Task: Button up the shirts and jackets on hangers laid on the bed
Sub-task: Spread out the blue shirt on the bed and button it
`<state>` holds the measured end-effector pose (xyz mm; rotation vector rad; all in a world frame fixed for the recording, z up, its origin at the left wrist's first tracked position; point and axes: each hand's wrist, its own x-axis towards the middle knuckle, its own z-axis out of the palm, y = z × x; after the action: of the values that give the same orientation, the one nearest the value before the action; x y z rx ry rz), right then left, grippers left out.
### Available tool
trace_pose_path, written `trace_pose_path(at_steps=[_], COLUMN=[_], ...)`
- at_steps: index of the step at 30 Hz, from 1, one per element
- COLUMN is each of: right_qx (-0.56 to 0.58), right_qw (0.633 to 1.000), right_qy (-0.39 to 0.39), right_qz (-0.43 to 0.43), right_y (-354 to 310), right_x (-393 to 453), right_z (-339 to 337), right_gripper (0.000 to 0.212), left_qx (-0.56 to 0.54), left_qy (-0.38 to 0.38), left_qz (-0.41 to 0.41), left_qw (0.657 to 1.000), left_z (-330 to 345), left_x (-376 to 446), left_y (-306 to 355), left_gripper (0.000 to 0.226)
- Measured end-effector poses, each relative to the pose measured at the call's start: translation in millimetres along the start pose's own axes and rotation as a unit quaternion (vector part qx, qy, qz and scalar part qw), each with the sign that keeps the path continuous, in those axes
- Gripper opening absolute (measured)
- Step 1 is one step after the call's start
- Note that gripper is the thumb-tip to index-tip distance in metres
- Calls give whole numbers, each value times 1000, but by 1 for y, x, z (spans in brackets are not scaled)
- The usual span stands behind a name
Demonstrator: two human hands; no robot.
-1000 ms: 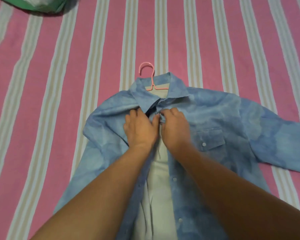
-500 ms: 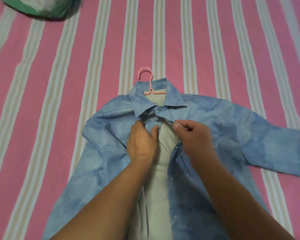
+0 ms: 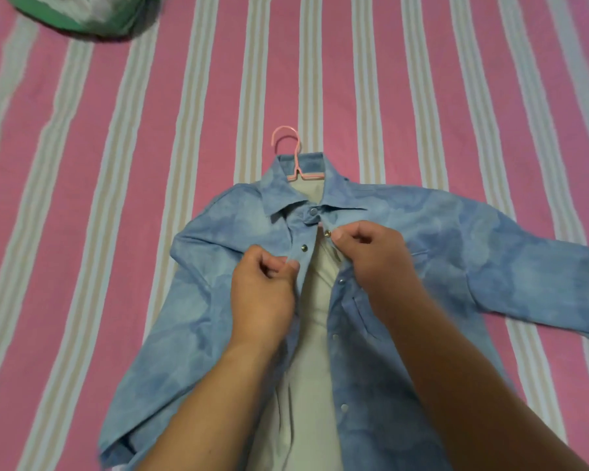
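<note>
A blue denim shirt (image 3: 456, 253) lies face up on the bed on a pink hanger (image 3: 296, 154). Its collar snap (image 3: 313, 211) is fastened; below it the front gapes over the pale lining (image 3: 315, 334). My left hand (image 3: 262, 294) pinches the left front edge just below a metal snap (image 3: 303, 247). My right hand (image 3: 371, 256) pinches the right front edge beside the matching snap (image 3: 327, 233). The two edges are a small way apart. Several more snaps run down the right edge.
The pink and white striped bedsheet (image 3: 116, 164) spreads all around the shirt. A green and white bundle (image 3: 79, 11) lies at the far left corner. The shirt's right sleeve (image 3: 541, 287) stretches out to the right edge of view.
The collar snap is now closed. Both hands have come down from the collar to the second pair of snaps, each pinching one front edge.
</note>
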<state>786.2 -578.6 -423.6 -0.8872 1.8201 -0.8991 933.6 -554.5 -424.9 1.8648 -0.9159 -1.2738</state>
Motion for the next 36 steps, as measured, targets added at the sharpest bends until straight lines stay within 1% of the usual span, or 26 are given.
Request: trace_pose_path(at_steps=[2, 5, 7, 9, 11, 12, 13, 15, 17, 18, 20, 21, 23, 25, 26, 27, 28, 29, 30, 31, 32, 33, 36], right_qx=[11, 10, 4, -1, 0, 3, 8, 17, 27, 31, 33, 32, 25, 22, 22, 21, 20, 18, 16, 15, 14, 15, 28], right_qw=[1000, 1000, 1000, 1000, 999, 999, 999, 998, 997, 996, 996, 996, 997, 998, 999, 999, 1000, 1000, 1000, 999, 999, 999, 999], right_qy=[-1, -2, -2, -7, -14, -19, -23, -25, -32, -36, -37, -36, -29, -16, -9, -2, 5, 13, 22, 30, 35, 40, 42], right_qz=[-2, 12, 21, 27, 36, 42, 46, 55, 67, 73, 80, 79, 72, 55, 43, 32, 23, 15, 9, 5, 4, 5, 13], right_y=[-1, 0, 2, 3, 4, 4, 5, 7, 8, 8, 8, 7, 4, 1, 0, 0, -1, -1, -1, -1, -1, -1, 0], right_x=[-5, -8, -8, -7, -7, -6, -6, -4, -2, -2, -2, -2, -4, -8, -10, -13, -16, -18, -20, -21, -22, -22, -24], right_z=[-1, -3, -4, -3, -1, 0, 2, 4, 3, 2, -1, -3, -4, -2, 0, 2, 4, 6, 7, 9, 10, 11, 17], right_gripper=[20, 20, 22, 23, 21, 21, 21, 21, 23, 25, 27, 28, 28, 27, 26, 25, 23, 21, 19, 18, 17, 17, 19], left_qx=[-56, -143, -140, -93, 22, 85, 120, 110, 132, 163, 227, 259, 321, 373, 388, 385, 352, 277, 174, 76, 12, -20, -95], left_qy=[-17, -103, -150, -147, -107, -77, -43, -10, -24, -32, -31, -18, 9, 28, 30, 25, 1, -40, -86, -113, -120, -120, -131], left_qz=[-72, -181, -217, -212, -141, -89, -38, 30, 71, 98, 168, 205, 280, 317, 321, 311, 271, 187, 79, -14, -74, -102, -151], left_qw=[996, 968, 954, 962, 984, 989, 991, 993, 988, 981, 959, 944, 905, 872, 864, 869, 896, 942, 978, 991, 990, 987, 975], left_z=[-1, 0, -1, -1, -1, 0, 2, 4, 4, 2, -4, -8, -13, -15, -15, -14, -12, -10, -7, -5, -3, -2, 0], left_x=[8, 17, 20, 23, 27, 28, 29, 28, 30, 31, 33, 33, 31, 30, 29, 30, 31, 32, 31, 29, 27, 27, 22], left_y=[2, 5, 9, 12, 9, 8, 6, 7, 4, 2, -3, -5, -5, -4, -2, -1, 2, 5, 11, 15, 17, 18, 22], left_gripper=[16, 22, 28, 35, 35, 34, 31, 27, 22, 20, 24, 24, 15, 13, 15, 16, 16, 16, 16, 16, 16, 15, 10])
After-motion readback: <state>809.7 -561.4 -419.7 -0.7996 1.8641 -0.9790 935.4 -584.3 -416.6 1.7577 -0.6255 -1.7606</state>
